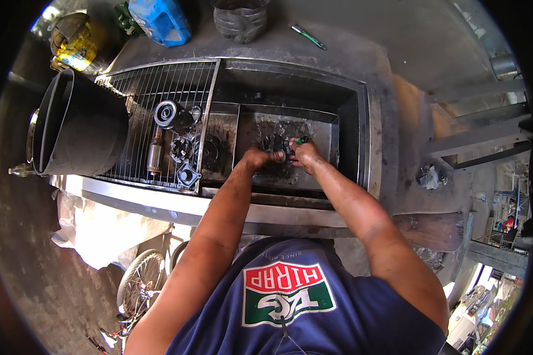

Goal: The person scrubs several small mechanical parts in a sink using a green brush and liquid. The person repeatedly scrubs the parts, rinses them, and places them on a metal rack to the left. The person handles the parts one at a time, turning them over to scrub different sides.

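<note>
Both my hands are inside the shallow tray (327, 145) of a dark metal wash basin. My left hand (262, 158) is closed on a dark, wet-looking metal part (276, 144), whose exact kind I cannot make out. My right hand (305, 156) is closed at the part's right side, with a small green-handled tool (302, 141) showing between its fingers. The working end of that tool is hidden. Left of my hands, a wire rack (142, 80) carries a cylindrical motor housing (170, 115), a copper-toned armature (155, 152) and a grey metal end bracket (187, 176).
A big black bucket (92, 133) stands on the rack's left end. Beyond the basin are a blue jug (160, 21), a cut-off clear plastic container (240, 21), a green pen-like tool (308, 36) and a yellow container (77, 47). The basin's raised rim (373, 142) borders the right side.
</note>
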`<move>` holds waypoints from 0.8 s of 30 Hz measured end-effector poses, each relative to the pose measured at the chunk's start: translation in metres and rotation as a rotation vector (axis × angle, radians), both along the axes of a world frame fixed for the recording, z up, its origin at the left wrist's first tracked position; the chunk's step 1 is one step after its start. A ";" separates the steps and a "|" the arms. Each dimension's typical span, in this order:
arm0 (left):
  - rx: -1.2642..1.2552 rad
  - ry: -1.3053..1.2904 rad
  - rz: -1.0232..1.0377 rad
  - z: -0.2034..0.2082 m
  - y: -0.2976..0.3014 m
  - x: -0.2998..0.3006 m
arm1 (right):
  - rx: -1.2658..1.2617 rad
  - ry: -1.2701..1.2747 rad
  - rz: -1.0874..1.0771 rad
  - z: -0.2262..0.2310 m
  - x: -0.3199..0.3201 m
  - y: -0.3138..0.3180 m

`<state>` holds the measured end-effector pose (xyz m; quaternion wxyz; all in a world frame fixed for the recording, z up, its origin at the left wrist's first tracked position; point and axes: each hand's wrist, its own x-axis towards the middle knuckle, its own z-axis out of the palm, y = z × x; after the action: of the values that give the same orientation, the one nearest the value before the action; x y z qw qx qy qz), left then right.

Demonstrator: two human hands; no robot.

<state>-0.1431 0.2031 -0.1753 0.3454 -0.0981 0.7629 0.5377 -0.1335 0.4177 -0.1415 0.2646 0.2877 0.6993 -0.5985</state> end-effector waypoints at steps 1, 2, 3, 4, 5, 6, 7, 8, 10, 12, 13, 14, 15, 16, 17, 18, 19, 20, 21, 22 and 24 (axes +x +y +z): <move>-0.075 -0.109 0.119 -0.004 -0.001 -0.002 | -0.076 -0.046 -0.013 0.000 -0.001 -0.001; -0.132 -0.202 0.243 -0.008 -0.002 -0.004 | -0.112 0.000 0.011 0.000 -0.002 -0.002; -0.241 -0.163 0.198 -0.012 -0.004 -0.003 | -0.176 0.011 0.050 -0.001 -0.004 -0.003; -0.243 -0.146 0.089 -0.016 -0.005 -0.003 | -0.203 0.017 0.062 -0.002 -0.006 -0.002; -0.232 -0.117 -0.016 -0.019 -0.008 -0.001 | -0.232 0.032 0.095 -0.003 -0.009 -0.001; -0.239 -0.124 -0.134 -0.022 -0.009 0.000 | -0.150 0.148 0.118 -0.005 -0.011 0.001; -0.176 -0.104 -0.107 -0.024 -0.010 0.001 | -0.064 0.261 0.134 -0.006 -0.014 0.005; -0.129 -0.122 -0.090 -0.025 -0.010 0.003 | -0.014 0.445 0.152 -0.008 -0.016 0.009; -0.156 -0.068 -0.050 -0.023 -0.009 0.006 | 0.452 0.640 0.373 -0.007 -0.019 0.020; -0.294 0.097 -0.008 -0.016 -0.004 0.006 | 0.550 0.409 0.658 0.000 -0.019 0.028; -0.298 0.170 -0.034 -0.011 -0.002 0.007 | 0.489 0.373 0.715 0.006 -0.018 0.030; -0.291 0.259 -0.055 -0.006 0.000 0.010 | 0.464 0.435 0.647 0.013 -0.016 0.030; -0.310 0.299 -0.103 -0.001 0.001 0.011 | 0.471 0.438 0.592 0.021 -0.014 0.028; -0.289 0.350 -0.109 0.005 0.001 0.011 | 0.494 0.488 0.501 0.030 -0.012 0.025; -0.294 0.349 -0.152 0.010 0.002 0.011 | 0.427 0.607 0.525 0.040 -0.008 0.021; -0.299 0.348 -0.203 0.015 0.002 0.012 | 0.395 0.537 0.615 0.048 0.001 0.014; -0.291 0.310 -0.212 0.019 0.002 0.013 | 0.353 0.528 0.678 0.057 0.007 0.009; -0.283 0.277 -0.220 0.022 0.003 0.013 | 0.266 0.507 0.797 0.067 0.009 0.006; -0.283 0.247 -0.221 0.024 0.003 0.012 | 0.357 0.553 0.742 0.076 0.007 0.007; -0.284 0.252 -0.222 0.025 0.004 0.012 | 0.403 0.555 0.756 0.083 0.006 0.007; -0.306 0.243 -0.211 0.025 0.004 0.012 | 0.556 0.576 0.734 0.092 0.007 0.007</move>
<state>-0.1315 0.2071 -0.1499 0.2863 -0.0032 0.8777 0.3843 -0.1263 0.4250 -0.0497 0.1679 -0.0918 0.9301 -0.3137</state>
